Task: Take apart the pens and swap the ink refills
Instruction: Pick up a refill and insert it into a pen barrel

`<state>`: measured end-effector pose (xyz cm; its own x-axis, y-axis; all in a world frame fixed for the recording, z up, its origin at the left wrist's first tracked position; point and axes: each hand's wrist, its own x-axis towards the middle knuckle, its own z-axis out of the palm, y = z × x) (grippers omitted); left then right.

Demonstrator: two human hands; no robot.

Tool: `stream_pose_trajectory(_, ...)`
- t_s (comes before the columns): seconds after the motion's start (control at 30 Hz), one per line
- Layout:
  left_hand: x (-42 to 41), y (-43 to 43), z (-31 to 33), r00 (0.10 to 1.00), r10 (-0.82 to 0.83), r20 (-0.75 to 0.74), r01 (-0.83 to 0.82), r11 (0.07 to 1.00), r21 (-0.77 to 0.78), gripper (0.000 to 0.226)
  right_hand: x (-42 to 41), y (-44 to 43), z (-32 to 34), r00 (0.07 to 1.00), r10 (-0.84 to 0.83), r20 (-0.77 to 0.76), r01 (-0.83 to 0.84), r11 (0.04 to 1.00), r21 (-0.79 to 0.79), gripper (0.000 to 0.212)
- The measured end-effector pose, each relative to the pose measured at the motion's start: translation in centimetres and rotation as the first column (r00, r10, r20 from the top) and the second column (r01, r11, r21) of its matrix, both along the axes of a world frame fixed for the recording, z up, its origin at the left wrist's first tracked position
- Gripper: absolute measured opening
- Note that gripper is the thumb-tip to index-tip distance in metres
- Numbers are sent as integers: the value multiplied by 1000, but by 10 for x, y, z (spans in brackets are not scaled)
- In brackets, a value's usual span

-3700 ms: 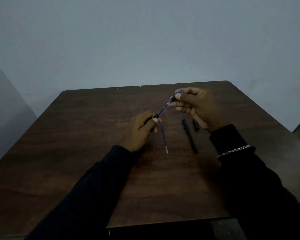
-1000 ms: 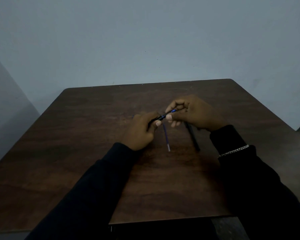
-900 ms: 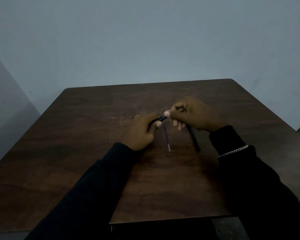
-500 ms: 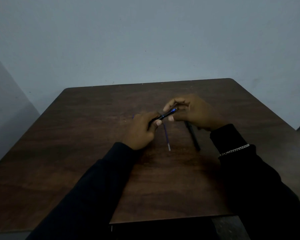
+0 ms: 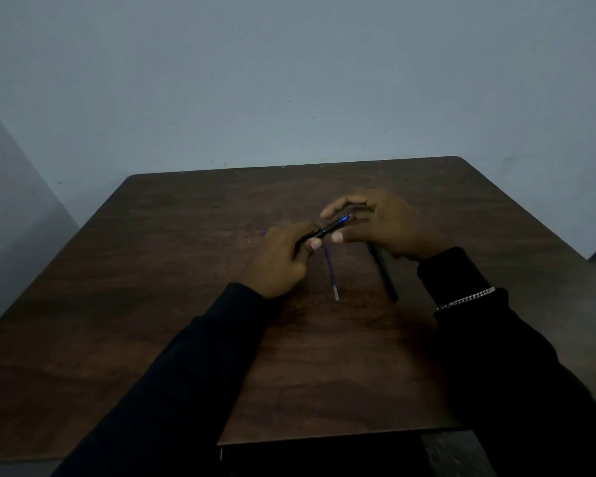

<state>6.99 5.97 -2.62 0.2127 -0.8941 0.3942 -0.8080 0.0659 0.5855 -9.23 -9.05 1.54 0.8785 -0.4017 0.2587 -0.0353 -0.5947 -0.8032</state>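
Two hands met above the middle of a dark wooden desk (image 5: 152,304), and the light in the room was weak. On the left side, the left hand (image 5: 277,261) was closed around the lower end of a dark pen barrel (image 5: 324,231), with the thumb pressed on it from the near side. This barrel rose in a slant toward the right, and a small bright blue part (image 5: 345,220) was visible at its upper end. I could not tell if this blue part was the refill or a piece of the pen itself.

Below the barrel, a thin blue refill (image 5: 331,273) lay free on the desk, touched by no hand. It pointed toward the person, with its pale tip at the near end. More to the right, a second black pen body (image 5: 384,273) also lay on the desk, and its far end was hidden under the right hand.

That right hand (image 5: 389,225) was curled over the blue end of the held barrel, pinching it between the thumb and the first fingers. Both arms wore black sleeves, and a silver chain bracelet (image 5: 465,299) lay over the right sleeve.
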Motion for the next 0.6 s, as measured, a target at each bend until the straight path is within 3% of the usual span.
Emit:
stream_pose_trajectory(0.13, -1, 0, 0, 1000, 7, 8, -7, 1000, 12, 14, -1, 0, 2, 999, 39, 37, -37, 997, -63, 16)
stream_pose_trajectory(0.33, 1, 0, 1, 999, 4, 35, -5, 1000, 10, 13, 3, 2, -2, 999, -32, 11, 31, 999, 33, 7)
stream_pose_trajectory(0.5, -1, 0, 0, 999, -12, 38, 12, 1000, -8, 13, 6, 5, -2, 998, -64, -19, 64, 997, -39, 18)
stream_pose_trajectory(0.6, 0, -2, -2, 1000, -4, 25, 4, 1000, -16, 13, 3, 3, 0, 998, -54, -36, 54, 999, 7, 15)
